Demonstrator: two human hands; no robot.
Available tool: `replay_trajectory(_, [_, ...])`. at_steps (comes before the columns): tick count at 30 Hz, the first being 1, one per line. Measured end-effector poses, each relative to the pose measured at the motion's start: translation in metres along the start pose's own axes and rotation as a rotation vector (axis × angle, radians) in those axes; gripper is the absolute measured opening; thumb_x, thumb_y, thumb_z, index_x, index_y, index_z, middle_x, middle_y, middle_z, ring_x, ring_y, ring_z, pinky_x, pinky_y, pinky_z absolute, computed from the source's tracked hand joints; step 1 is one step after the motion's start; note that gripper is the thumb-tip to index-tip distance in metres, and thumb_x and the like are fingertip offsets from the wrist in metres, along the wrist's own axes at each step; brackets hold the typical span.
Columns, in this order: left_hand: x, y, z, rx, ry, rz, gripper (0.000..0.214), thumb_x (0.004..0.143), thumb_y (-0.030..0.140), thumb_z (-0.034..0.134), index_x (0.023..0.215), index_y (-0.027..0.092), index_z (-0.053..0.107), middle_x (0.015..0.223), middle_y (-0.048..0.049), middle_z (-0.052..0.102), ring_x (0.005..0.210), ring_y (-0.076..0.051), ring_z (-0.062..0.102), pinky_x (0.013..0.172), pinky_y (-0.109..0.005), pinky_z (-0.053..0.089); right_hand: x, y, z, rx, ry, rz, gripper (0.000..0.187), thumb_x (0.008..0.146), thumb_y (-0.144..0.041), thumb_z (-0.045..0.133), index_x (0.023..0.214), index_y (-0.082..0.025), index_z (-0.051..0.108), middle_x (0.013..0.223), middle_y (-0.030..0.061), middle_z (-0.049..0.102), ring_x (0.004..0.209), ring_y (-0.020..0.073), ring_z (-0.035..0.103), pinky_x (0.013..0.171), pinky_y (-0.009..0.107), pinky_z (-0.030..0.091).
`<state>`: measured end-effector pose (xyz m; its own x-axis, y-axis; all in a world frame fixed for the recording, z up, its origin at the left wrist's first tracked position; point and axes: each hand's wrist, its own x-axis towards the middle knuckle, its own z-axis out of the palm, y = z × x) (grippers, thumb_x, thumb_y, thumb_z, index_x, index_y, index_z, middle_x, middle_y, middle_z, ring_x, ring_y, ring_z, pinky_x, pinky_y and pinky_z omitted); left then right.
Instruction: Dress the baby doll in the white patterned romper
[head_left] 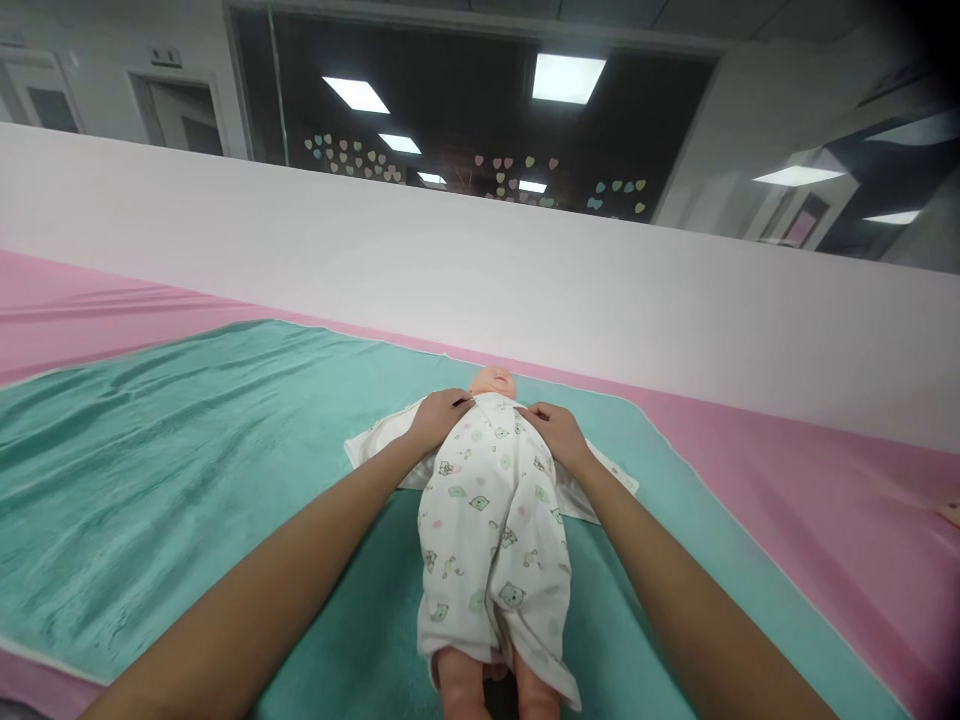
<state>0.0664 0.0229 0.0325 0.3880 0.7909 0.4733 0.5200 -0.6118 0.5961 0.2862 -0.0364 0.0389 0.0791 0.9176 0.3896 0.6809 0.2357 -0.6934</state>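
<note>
A baby doll (pixel 493 380) lies on its back, its head away from me and its bare legs towards me. A white baby gown (pixel 480 500) with green and pink animal prints covers its body, and the sleeves spread out flat to both sides. My left hand (pixel 442 415) is at the gown's upper left edge near the neck, its fingers closed on the cloth. On the other shoulder my right hand (pixel 556 432) pinches the upper right edge. The doll's arms are hidden, and the fingertips show only in part.
Under the doll is a teal blanket (pixel 187 450), wrinkled at the left, over a pink sheet (pixel 825 490). A low white wall (pixel 420 270) runs behind the doll's head. Beyond it is a dark window (pixel 465 120) with heart stickers. A small object (pixel 951 512) shows at the right edge.
</note>
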Motion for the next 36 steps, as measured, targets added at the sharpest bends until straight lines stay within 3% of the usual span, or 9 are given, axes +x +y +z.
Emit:
replay_trajectory(5, [0.011, -0.009, -0.002, -0.278, -0.059, -0.140, 0.031, 0.076, 0.041, 0.045, 0.062, 0.017, 0.057, 0.064, -0.0001, 0.059, 0.066, -0.016, 0.051, 0.059, -0.025, 0.035, 0.014, 0.012, 0.008, 0.548, -0.207, 0.324, 0.033, 0.065, -0.049, 0.066, 0.072, -0.018, 0.062, 0.072, 0.0016, 0.064, 0.066, 0.0155, 0.054, 0.059, 0.026, 0.041])
replay_trajectory(10, [0.019, -0.015, -0.002, -0.476, -0.065, -0.274, 0.028, 0.075, 0.038, 0.047, 0.056, 0.018, 0.046, 0.051, 0.0021, 0.045, 0.050, -0.011, 0.040, 0.052, -0.024, 0.031, 0.015, 0.019, 0.002, 0.828, -0.317, 0.421, 0.027, 0.069, -0.043, 0.064, 0.082, -0.020, 0.063, 0.080, 0.0029, 0.066, 0.075, 0.0177, 0.059, 0.070, 0.029, 0.045])
replay_trajectory(13, [0.019, -0.017, 0.001, -0.426, -0.032, -0.271, 0.030, 0.079, 0.039, 0.042, 0.057, 0.019, 0.045, 0.052, 0.0011, 0.046, 0.052, -0.013, 0.042, 0.054, -0.025, 0.033, 0.016, 0.022, 0.004, 0.738, -0.180, 0.357, 0.032, 0.070, -0.051, 0.059, 0.074, -0.020, 0.060, 0.071, 0.0018, 0.064, 0.068, 0.0173, 0.057, 0.065, 0.029, 0.044])
replay_trajectory(18, [0.009, -0.011, 0.010, -0.213, 0.041, -0.241, 0.022, 0.082, 0.033, 0.044, 0.068, 0.018, 0.052, 0.069, -0.0050, 0.057, 0.072, -0.020, 0.051, 0.066, -0.029, 0.033, 0.017, 0.024, 0.013, 0.049, 0.193, 0.120, 0.036, 0.072, -0.054, 0.052, 0.058, -0.021, 0.049, 0.058, -0.0020, 0.053, 0.058, 0.0142, 0.045, 0.056, 0.026, 0.032])
replay_trajectory(21, [-0.002, -0.004, 0.014, 0.098, 0.049, -0.202, 0.022, 0.087, 0.033, 0.037, 0.086, 0.018, 0.052, 0.073, -0.0067, 0.058, 0.073, -0.022, 0.052, 0.067, -0.030, 0.034, 0.011, 0.023, 0.016, -0.170, 0.208, 0.114, 0.034, 0.077, -0.050, 0.045, 0.058, -0.022, 0.045, 0.055, -0.0020, 0.050, 0.053, 0.0140, 0.041, 0.053, 0.026, 0.027])
replay_trajectory(24, [-0.013, 0.000, 0.012, 0.397, 0.041, -0.115, 0.019, 0.087, 0.020, 0.033, 0.090, 0.016, 0.051, 0.087, -0.0106, 0.059, 0.084, -0.023, 0.053, 0.073, -0.031, 0.035, -0.001, 0.024, 0.013, -0.247, 0.180, 0.114, 0.033, 0.079, -0.047, 0.042, 0.058, -0.022, 0.043, 0.051, -0.0015, 0.049, 0.049, 0.0137, 0.038, 0.052, 0.027, 0.024])
replay_trajectory(28, [-0.026, 0.001, 0.007, 0.412, 0.020, -0.039, 0.016, 0.081, 0.011, 0.037, 0.085, 0.015, 0.053, 0.095, -0.0124, 0.058, 0.093, -0.024, 0.051, 0.078, -0.033, 0.035, -0.021, 0.029, 0.007, -0.119, 0.113, 0.072, 0.033, 0.078, -0.045, 0.044, 0.055, -0.021, 0.046, 0.054, -0.0008, 0.053, 0.055, 0.0154, 0.043, 0.055, 0.027, 0.029])
replay_trajectory(33, [-0.043, 0.004, 0.006, -0.035, -0.031, -0.268, 0.011, 0.071, 0.013, 0.048, 0.062, 0.017, 0.052, 0.068, -0.0082, 0.059, 0.074, -0.023, 0.055, 0.066, -0.031, 0.038, -0.040, 0.031, 0.005, 0.298, -0.067, 0.141, 0.014, 0.069, -0.032, 0.056, 0.067, -0.021, 0.064, 0.071, 0.0008, 0.065, 0.072, 0.0202, 0.055, 0.070, 0.033, 0.040])
replay_trajectory(36, [-0.051, 0.008, 0.009, -0.149, -0.072, -0.276, 0.009, 0.067, 0.018, 0.055, 0.058, 0.016, 0.056, 0.060, -0.0058, 0.060, 0.068, -0.023, 0.056, 0.059, -0.029, 0.039, -0.046, 0.027, 0.003, 0.567, -0.162, 0.200, 0.015, 0.064, -0.029, 0.062, 0.076, -0.022, 0.068, 0.074, 0.0018, 0.068, 0.076, 0.0226, 0.059, 0.073, 0.037, 0.043])
